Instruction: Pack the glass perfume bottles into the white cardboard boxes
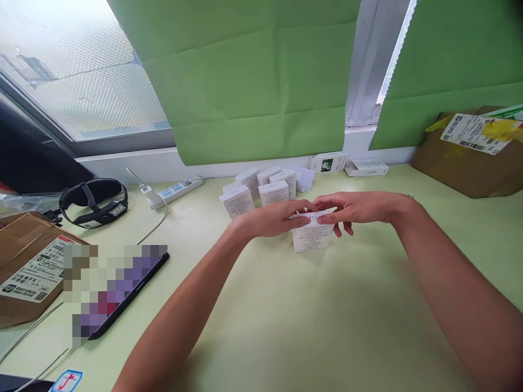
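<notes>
- While a thumb from each side lies on its top, the box (311,238) stands upright on the counter (318,326), its printed front turned toward the person
- Its narrow top runs crosswise, left to right, and its lower front edge slopes slightly upward to the right; seen from above with its top partly covered, it does not show whether its long axis is height or width
- The left grip (281,216) comes in from the box's left, thumb on the top near the front, fingers reaching over toward the back
- The right grip (347,209) comes in from the right, thumb on the top opposite the other, its lower fingers curled beyond the box's right side
- So the box sits between and just below the two grips, touched by both; whether either is closed firmly on it I cannot tell, since the contact behind is hidden
- Behind it, to the left, a cluster of white boxes (274,193) stands near the green blind (261,81)
- Well apart, at far left, are a carton (36,272) and a power strip (180,189); another carton (461,169) sits at far right
</notes>
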Motion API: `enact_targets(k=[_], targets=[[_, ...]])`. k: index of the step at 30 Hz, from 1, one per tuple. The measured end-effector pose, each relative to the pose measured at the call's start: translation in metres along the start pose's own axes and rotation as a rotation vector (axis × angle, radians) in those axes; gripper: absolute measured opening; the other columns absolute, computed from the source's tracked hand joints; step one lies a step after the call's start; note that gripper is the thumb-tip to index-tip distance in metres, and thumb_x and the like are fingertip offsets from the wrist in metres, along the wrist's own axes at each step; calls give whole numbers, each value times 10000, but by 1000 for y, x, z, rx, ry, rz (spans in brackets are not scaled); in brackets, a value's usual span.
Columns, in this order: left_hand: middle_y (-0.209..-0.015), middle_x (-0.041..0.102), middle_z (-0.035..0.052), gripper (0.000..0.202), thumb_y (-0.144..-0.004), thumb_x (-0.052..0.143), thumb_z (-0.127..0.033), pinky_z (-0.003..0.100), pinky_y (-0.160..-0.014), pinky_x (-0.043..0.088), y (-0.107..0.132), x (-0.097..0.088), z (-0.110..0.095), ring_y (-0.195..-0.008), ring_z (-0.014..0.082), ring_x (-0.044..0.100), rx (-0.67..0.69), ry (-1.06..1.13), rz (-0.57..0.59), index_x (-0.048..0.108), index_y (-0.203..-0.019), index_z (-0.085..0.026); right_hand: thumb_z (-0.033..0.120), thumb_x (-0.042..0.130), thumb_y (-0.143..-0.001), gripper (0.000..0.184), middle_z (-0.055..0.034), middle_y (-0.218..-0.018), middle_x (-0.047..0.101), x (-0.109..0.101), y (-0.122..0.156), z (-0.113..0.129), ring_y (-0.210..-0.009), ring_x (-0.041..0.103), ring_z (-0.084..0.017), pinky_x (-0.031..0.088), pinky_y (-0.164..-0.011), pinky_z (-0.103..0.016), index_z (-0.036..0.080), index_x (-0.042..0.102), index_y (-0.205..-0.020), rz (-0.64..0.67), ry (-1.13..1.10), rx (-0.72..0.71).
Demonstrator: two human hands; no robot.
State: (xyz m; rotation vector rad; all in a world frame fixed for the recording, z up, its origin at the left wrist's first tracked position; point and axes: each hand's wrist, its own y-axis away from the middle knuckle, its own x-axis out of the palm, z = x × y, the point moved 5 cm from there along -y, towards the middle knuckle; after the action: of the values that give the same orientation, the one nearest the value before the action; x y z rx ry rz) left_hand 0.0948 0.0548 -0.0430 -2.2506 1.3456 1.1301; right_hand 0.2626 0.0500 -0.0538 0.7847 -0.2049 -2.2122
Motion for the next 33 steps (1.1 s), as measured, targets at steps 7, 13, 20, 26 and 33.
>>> enact_targets(k=[7,13,20,26,33], targets=[[-1303,558,74,398,-1023,353,-440,301,-874,431,3,-2,-1,-1120,204,551,-21,-155,-65,493,-1356,-270,636,599,-836,583,-70,-1350,569,-3,2,1,-837,655,-187,524,-646,-307,329,536,-1328,-26,35,-17],[-1236,567,94,480,-1033,257,-494,321,-896,417,5,-1,-9,-1100,215,555,-10,-273,-92,514,-1332,-220,659,556,-851,591,-76,-1365,564,-2,3,5,-813,646,-187,498,-623,-304,329,521,-1340,-31,45,-40],[-1279,569,95,469,-1029,296,-485,307,-901,428,1,5,-1,-1125,209,550,-49,-202,-70,478,-1373,-224,629,611,-799,619,-82,-1341,589,0,0,3,-819,653,-198,487,-601,-301,321,556,-1333,-15,17,-26],[-1309,559,95,465,-1010,354,-497,302,-878,440,-1,3,3,-1117,209,551,-56,-159,-87,501,-1348,-214,621,623,-801,598,-79,-1359,584,-2,-1,1,-771,645,-171,482,-571,-292,323,569,-1317,-44,7,-16],[-1265,556,92,487,-1023,280,-506,314,-902,421,3,0,-4,-1102,210,554,-33,-214,-69,525,-1329,-216,641,602,-812,609,-66,-1391,570,-6,6,4,-805,650,-189,494,-578,-297,344,545,-1341,-70,55,-19]])
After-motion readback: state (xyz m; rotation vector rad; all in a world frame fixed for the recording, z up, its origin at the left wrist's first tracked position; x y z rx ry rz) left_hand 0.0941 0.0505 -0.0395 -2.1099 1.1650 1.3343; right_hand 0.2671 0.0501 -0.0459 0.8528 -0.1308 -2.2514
